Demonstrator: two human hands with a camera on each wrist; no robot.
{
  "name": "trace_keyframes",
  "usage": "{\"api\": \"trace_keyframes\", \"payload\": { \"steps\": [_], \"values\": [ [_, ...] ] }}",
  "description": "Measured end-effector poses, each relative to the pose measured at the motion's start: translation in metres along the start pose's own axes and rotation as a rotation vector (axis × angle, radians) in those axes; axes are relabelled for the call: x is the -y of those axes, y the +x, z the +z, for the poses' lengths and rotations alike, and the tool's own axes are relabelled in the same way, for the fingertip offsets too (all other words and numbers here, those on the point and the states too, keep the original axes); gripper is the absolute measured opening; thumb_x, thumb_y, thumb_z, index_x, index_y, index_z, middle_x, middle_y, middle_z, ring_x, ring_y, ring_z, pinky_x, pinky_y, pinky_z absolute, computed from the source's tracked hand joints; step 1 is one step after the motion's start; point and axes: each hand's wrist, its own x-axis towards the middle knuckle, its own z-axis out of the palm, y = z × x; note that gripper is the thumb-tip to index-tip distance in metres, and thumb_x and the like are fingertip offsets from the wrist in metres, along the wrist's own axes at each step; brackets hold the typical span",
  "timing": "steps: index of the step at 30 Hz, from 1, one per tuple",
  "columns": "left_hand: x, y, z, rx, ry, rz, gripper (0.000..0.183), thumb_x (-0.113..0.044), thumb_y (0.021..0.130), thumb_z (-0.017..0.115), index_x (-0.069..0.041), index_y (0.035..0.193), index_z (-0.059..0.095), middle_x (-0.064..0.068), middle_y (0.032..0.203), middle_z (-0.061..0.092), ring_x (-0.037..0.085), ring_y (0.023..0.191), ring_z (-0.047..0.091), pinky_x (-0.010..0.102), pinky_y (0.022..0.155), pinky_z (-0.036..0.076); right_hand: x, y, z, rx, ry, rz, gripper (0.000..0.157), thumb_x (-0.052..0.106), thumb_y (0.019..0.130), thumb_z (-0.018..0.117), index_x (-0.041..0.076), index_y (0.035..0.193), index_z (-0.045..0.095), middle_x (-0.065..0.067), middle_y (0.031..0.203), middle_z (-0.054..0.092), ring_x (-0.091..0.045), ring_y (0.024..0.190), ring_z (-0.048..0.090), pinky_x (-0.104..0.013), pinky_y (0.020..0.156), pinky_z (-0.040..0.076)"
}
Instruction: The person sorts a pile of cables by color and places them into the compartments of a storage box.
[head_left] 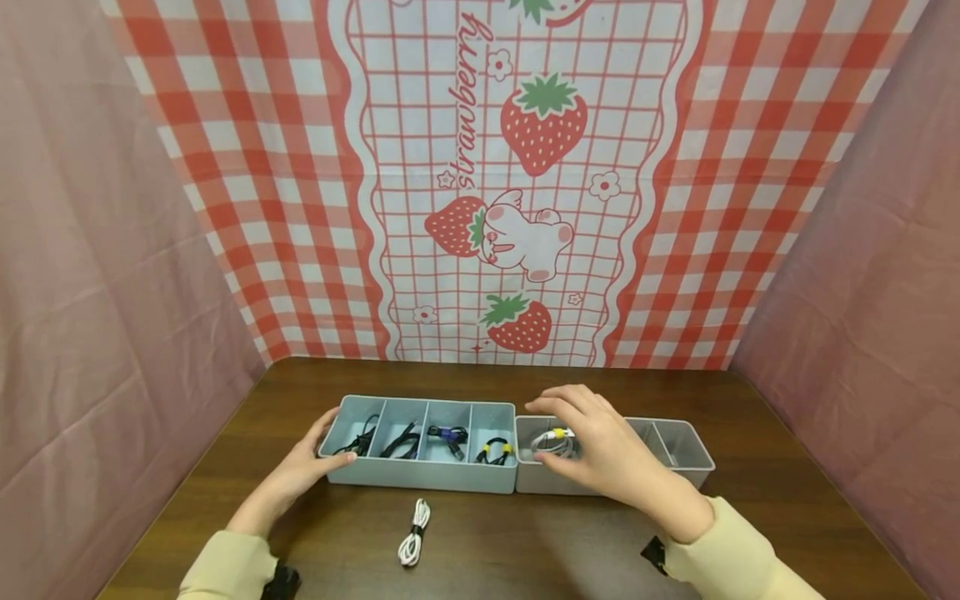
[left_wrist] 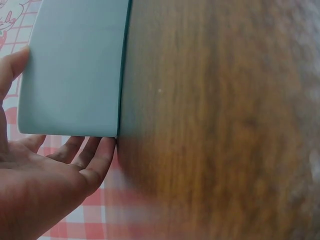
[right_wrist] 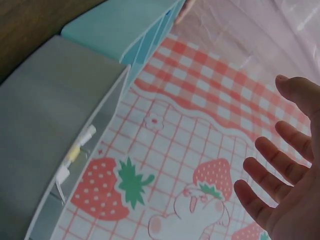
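My left hand (head_left: 302,461) rests against the left end of a light blue divided box (head_left: 420,475). Its thumb touches the front rim; the other fingers reach along the end wall, as the left wrist view also shows. Inside the blue box lie bundled dark cables, among them one with a purple tie (head_left: 450,433) and a black one with yellow ties (head_left: 495,452). Over the adjoining grey divided box (head_left: 551,479) hovers my right hand (head_left: 600,442), fingers apart and holding nothing. Beneath it, a pale cable with a yellow tie (right_wrist: 74,153) sits in a grey compartment.
A white cable bundle (head_left: 415,533) with a black tie lies on the brown wooden table (head_left: 495,550) in front of the blue box. Behind the table hangs a strawberry-print cloth (head_left: 480,317). Pink curtains (head_left: 112,292) stand at both sides.
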Motion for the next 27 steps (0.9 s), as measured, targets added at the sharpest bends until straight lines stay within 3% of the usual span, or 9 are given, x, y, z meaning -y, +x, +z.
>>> {"api": "trace_keyframes", "payload": {
  "steps": [5,12,27],
  "values": [
    [0.001,0.001,0.0,-0.001,0.004,0.002,0.086,-0.026,0.087,0.068,-0.017,0.152,0.011,0.025,0.153,0.015,0.043,0.139,0.014,0.062,0.108,0.017,0.005,0.003,0.012,-0.024,0.062,-0.035,0.049,0.048,0.086,0.062,0.017,0.124,0.057,0.0,0.12,0.056,-0.016,0.112,0.051,-0.041,0.087,0.044],
    [0.001,0.001,-0.001,0.0,0.006,-0.001,0.087,-0.027,0.087,0.068,-0.018,0.152,0.011,0.024,0.153,0.013,0.044,0.14,0.012,0.063,0.108,0.016,0.013,0.007,0.029,-0.022,0.124,-0.07,0.055,0.035,0.078,0.076,0.015,0.125,0.056,0.0,0.123,0.054,-0.017,0.112,0.051,-0.04,0.09,0.046],
    [-0.001,0.0,-0.002,0.011,0.016,-0.006,0.087,-0.027,0.087,0.067,-0.018,0.152,0.01,0.025,0.154,0.012,0.045,0.14,0.007,0.064,0.107,0.016,0.033,0.016,0.061,0.021,0.145,-0.162,0.05,0.043,0.083,0.069,0.018,0.124,0.056,0.003,0.122,0.055,-0.014,0.115,0.05,-0.036,0.095,0.043]
  ]
}}
